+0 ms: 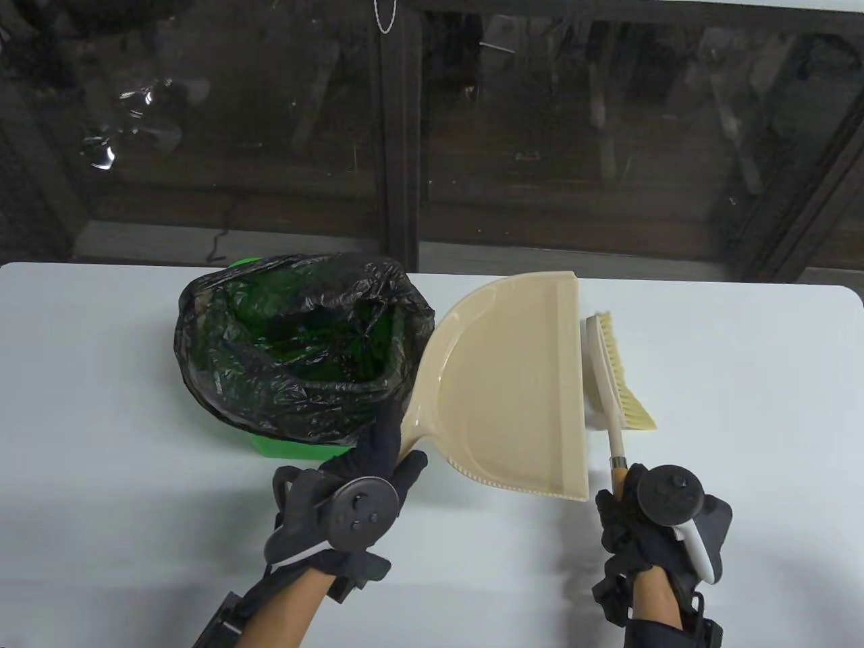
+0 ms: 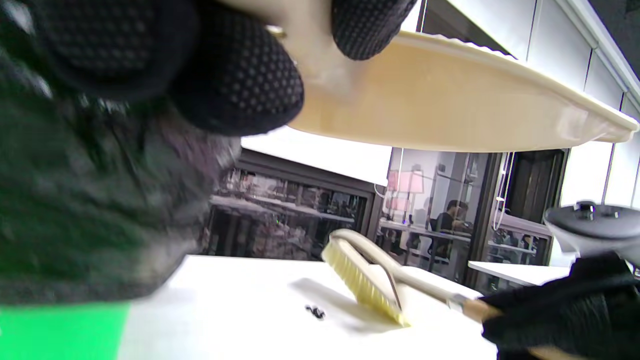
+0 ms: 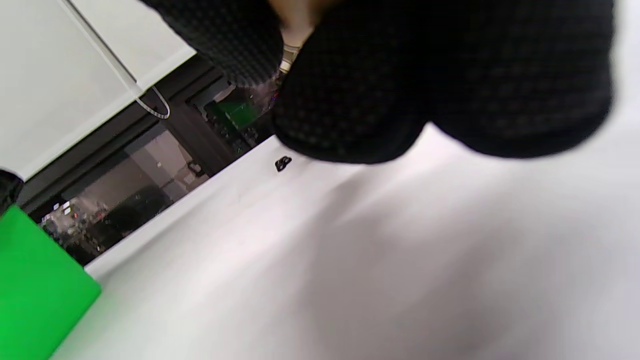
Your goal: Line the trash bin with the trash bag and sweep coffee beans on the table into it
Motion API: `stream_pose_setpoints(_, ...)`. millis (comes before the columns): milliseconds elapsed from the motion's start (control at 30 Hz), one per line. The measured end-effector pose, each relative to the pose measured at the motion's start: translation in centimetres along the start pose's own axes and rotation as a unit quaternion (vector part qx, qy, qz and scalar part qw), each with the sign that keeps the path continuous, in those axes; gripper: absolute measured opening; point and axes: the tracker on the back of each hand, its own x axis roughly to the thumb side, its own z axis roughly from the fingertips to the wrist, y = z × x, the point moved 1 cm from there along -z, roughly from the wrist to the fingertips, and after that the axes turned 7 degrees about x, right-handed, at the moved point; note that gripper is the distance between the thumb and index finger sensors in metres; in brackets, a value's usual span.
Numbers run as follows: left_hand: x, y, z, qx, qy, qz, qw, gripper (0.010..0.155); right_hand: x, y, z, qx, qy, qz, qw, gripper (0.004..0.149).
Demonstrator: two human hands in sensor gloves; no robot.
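Left, gripped the cream dustpan [image 1: 513,391] by its handle in the left hand [image 1: 351,499], pan lifted off the white desk [image 1: 742,378], its rear against the black trash bag [image 1: 297,351] lining the green trash bin [image 1: 270,447]. Right, held the brush [image 1: 617,374] by its handle in the right hand [image 1: 648,520], bristles on the desk beside the pan's straight edge. Underneath, spotted leftover coffee beans [image 2: 315,312]; open desk right of the brush.
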Motion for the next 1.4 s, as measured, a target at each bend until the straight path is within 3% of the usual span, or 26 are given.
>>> stream_pose_setpoints(233, 0.5, -5.9, -0.7, -0.053, 0.015, -0.017, 0.998, 0.067, -0.7, -0.7, 0.1, -0.011, -0.001, -0.041, 0.999, 0.070)
stream_pose_setpoints(600, -2.8, -13.2, -2.1, -0.134, 0.090, -0.044, 0.986, 0.067, -0.3, -0.3, -0.1, -0.011, 0.001, -0.022, 1.000, 0.069)
stream_pose_setpoints(1100, -3.9, -15.9, -3.4, -0.143, 0.097, -0.047, 0.984, 0.068, 0.0, -0.1, -0.4, -0.016, 0.007, 0.004, 1.000, 0.069)
stream_pose_setpoints(1400, -3.3, -16.1, -3.6, -0.134, 0.077, -0.048, 0.987, 0.068, 1.9, 0.5, -0.3, -0.002, -0.025, 0.022, 0.999, 0.068)
